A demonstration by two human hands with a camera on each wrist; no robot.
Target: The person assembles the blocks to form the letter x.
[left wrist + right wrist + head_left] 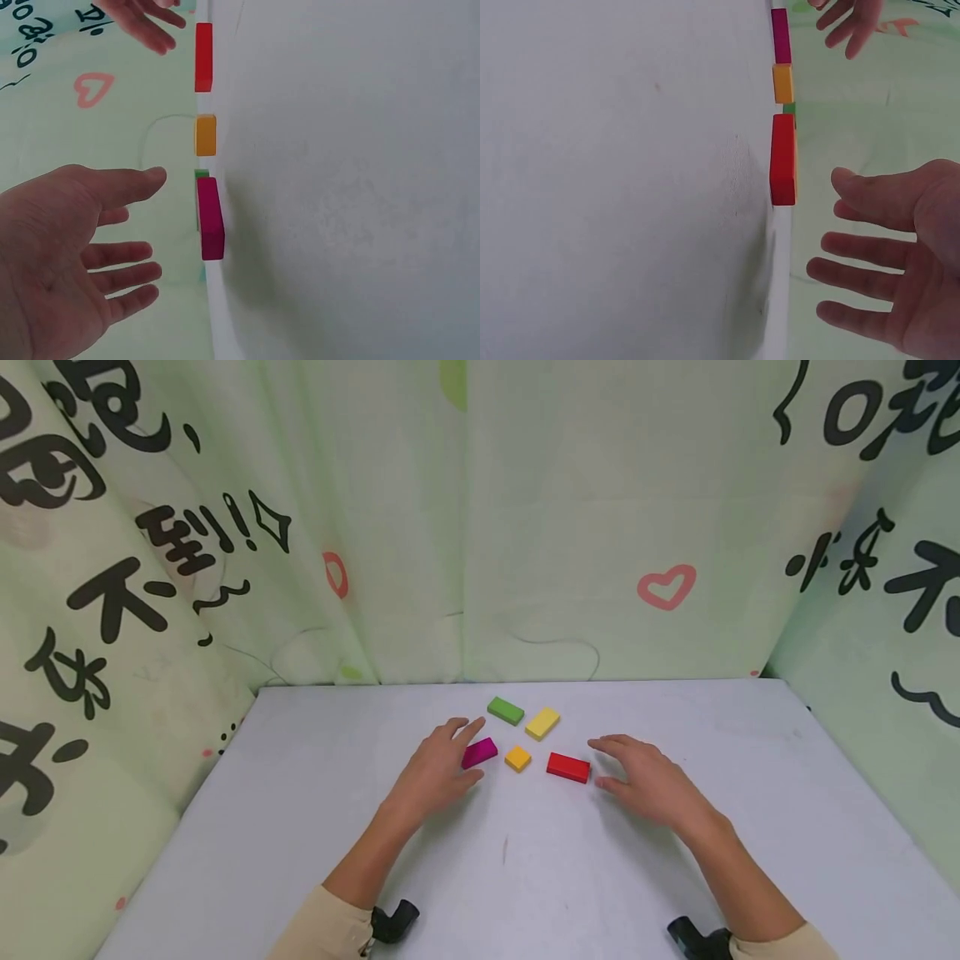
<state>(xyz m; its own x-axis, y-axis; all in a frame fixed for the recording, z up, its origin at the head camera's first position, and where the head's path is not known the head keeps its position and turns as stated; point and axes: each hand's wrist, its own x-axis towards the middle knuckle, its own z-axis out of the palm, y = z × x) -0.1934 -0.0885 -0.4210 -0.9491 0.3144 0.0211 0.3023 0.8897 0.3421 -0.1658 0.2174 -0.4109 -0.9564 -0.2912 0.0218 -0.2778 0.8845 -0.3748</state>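
In the head view several small blocks lie close together on a white table (300, 827). My left hand (438, 768) is at the left of a magenta block (480, 752), thumb and fingers spread about it; the left wrist view shows a gap between the hand (67, 255) and the block (211, 219). To the right, my right hand (648, 777) is beside a red block (568, 767), its fingers apart and holding nothing. Between them lies a small orange block (517, 758). Behind are a yellow block (542, 723) and a green block (506, 710).
A pale green curtain (555, 527) with dark lettering and hearts hangs behind the table and along both sides. Black devices (395, 921) are strapped at both wrists, by the beige sleeves (322, 927).
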